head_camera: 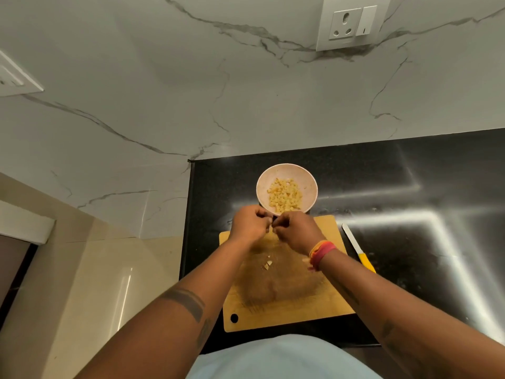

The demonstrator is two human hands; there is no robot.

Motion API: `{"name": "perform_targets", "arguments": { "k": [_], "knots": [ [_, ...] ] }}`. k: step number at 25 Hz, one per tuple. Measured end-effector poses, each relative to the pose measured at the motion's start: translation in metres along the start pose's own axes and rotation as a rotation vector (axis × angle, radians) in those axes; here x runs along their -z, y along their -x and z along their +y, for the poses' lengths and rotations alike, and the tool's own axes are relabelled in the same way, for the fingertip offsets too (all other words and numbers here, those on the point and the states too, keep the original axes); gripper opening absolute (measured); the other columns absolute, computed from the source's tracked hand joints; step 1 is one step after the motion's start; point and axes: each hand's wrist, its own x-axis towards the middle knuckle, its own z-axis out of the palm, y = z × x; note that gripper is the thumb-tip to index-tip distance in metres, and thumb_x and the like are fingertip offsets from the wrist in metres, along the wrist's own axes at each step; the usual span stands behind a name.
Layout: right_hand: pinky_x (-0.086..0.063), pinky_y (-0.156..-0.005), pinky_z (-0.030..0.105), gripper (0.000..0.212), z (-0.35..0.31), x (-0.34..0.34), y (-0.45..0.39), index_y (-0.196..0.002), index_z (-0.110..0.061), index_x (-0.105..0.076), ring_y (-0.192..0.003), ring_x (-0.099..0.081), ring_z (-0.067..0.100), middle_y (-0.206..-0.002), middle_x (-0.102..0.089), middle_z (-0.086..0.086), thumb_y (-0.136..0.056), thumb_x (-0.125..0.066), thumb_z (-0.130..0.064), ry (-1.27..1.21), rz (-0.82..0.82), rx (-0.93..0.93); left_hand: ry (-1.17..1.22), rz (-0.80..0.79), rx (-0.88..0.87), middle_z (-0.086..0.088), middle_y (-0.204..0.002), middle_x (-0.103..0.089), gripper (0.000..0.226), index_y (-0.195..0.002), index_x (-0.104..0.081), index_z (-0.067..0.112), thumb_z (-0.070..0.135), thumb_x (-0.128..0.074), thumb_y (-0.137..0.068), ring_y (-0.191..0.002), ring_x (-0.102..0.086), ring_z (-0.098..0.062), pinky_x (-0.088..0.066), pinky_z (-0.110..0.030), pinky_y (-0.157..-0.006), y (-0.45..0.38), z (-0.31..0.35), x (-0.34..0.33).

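Note:
A pale pink bowl (pixel 306 177) on the black counter holds a heap of small yellow diced pieces (pixel 285 197). In front of it lies a wooden cutting board (pixel 289 310) with a few loose pieces (pixel 267 265) on it. My left hand (pixel 250 224) and my right hand (pixel 296 231) meet over the board's far edge, just below the bowl's near rim. Both have curled fingers with the fingertips close together. Whether they pinch anything is hidden. A red and orange band sits on my right wrist.
A knife (pixel 358 248) with a yellow handle lies on the black counter (pixel 423 214) right of the board, blade pointing away. The marble wall behind carries a socket (pixel 352 21). The counter ends at its left edge near the board.

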Motion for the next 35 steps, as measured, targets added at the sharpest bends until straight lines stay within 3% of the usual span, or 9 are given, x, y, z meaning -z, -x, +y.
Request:
{"name": "perform_targets", "arguments": {
  "k": [4,10,17,20,22,25,29,33,35],
  "knots": [
    [-0.052,-0.089,0.035,0.032,0.019,-0.042,0.025,-0.124,-0.016,-0.071,-0.104,-0.063,0.026,-0.116,-0.065,0.008,-0.094,-0.07,-0.026,0.378,-0.205,0.224,-0.245,-0.038,0.064,0.005,-0.102,-0.075,0.016,-0.1,-0.08,0.024,0.015,-0.067,-0.096,-0.096,-0.067,-0.013,-0.057,-0.032,-0.09,0.024,-0.054,-0.006],
    [-0.05,-0.088,0.04,0.034,0.025,-0.069,0.045,-0.135,-0.008,-0.058,-0.111,-0.052,0.031,-0.124,-0.054,0.013,-0.102,-0.047,-0.009,0.642,-0.193,0.42,-0.161,0.052,0.1,0.004,-0.108,-0.074,0.022,-0.105,-0.079,0.021,0.01,-0.061,-0.097,-0.099,-0.068,-0.015,-0.057,-0.033,-0.092,0.042,-0.075,-0.018],
    [-0.051,-0.083,0.04,0.053,0.019,-0.075,0.032,-0.152,-0.023,-0.044,-0.101,-0.058,0.036,-0.117,-0.056,0.017,-0.101,-0.051,-0.013,0.543,-0.256,0.228,-0.101,0.072,0.138,0.003,-0.106,-0.074,0.024,-0.106,-0.078,0.023,0.011,-0.059,-0.098,-0.096,-0.066,-0.015,-0.058,-0.032,-0.086,0.045,-0.073,-0.018],
    [-0.048,-0.08,0.036,0.042,0.016,-0.072,0.028,-0.142,-0.02,-0.054,-0.099,-0.058,0.033,-0.114,-0.058,0.015,-0.1,-0.051,-0.02,0.435,-0.276,0.169,-0.085,0.069,0.159,0.005,-0.101,-0.073,0.022,-0.103,-0.079,0.024,0.014,-0.059,-0.098,-0.094,-0.066,-0.015,-0.057,-0.03,-0.082,0.046,-0.07,-0.018],
    [-0.049,-0.077,0.033,0.026,0.012,-0.064,0.027,-0.118,-0.014,-0.066,-0.098,-0.063,0.03,-0.107,-0.065,0.012,-0.093,-0.063,-0.019,0.357,-0.236,0.12,-0.018,0.066,0.19,0.006,-0.097,-0.074,0.022,-0.096,-0.079,0.026,0.015,-0.06,-0.098,-0.091,-0.069,-0.015,-0.06,-0.034,-0.083,0.045,-0.068,-0.019],
    [-0.055,-0.076,0.034,0.005,0.006,-0.032,0.018,-0.088,-0.017,-0.07,-0.085,-0.067,0.02,-0.09,-0.071,0.004,-0.086,-0.074,-0.017,0.074,-0.15,-0.06,0.163,0.063,0.267,0.002,-0.091,-0.076,0.024,-0.089,-0.077,0.026,0.011,-0.06,-0.098,-0.082,-0.073,-0.013,-0.064,-0.035,-0.078,0.039,-0.051,-0.018],
    [-0.062,-0.077,0.035,0.011,-0.007,0.012,0.004,-0.08,-0.013,-0.071,-0.077,-0.069,0.02,-0.085,-0.072,0.01,-0.09,-0.069,-0.007,-0.205,-0.135,-0.141,0.316,0.044,0.254,-0.004,-0.085,-0.076,0.02,-0.097,-0.079,0.015,0.007,-0.061,-0.097,-0.077,-0.074,-0.014,-0.064,-0.031,-0.076,0.025,-0.014,-0.014],
    [-0.062,-0.079,0.034,0.011,-0.003,0.014,-0.004,-0.085,-0.014,-0.069,-0.078,-0.069,0.017,-0.087,-0.071,0.007,-0.092,-0.069,-0.006,-0.122,-0.198,-0.159,0.342,0.031,0.252,-0.004,-0.086,-0.075,0.021,-0.099,-0.077,0.012,0.003,-0.058,-0.099,-0.073,-0.071,-0.012,-0.063,-0.03,-0.076,0.013,-0.004,-0.014],
    [-0.058,-0.08,0.031,0.009,0.003,0.003,-0.006,-0.091,-0.018,-0.071,-0.085,-0.067,0.015,-0.093,-0.072,0.002,-0.091,-0.07,-0.008,0.065,-0.196,-0.098,0.237,0.053,0.275,-0.002,-0.086,-0.076,0.026,-0.091,-0.079,0.019,0.002,-0.06,-0.096,-0.078,-0.072,-0.015,-0.064,-0.037,-0.08,0.008,-0.016,-0.015]
  ]
}}
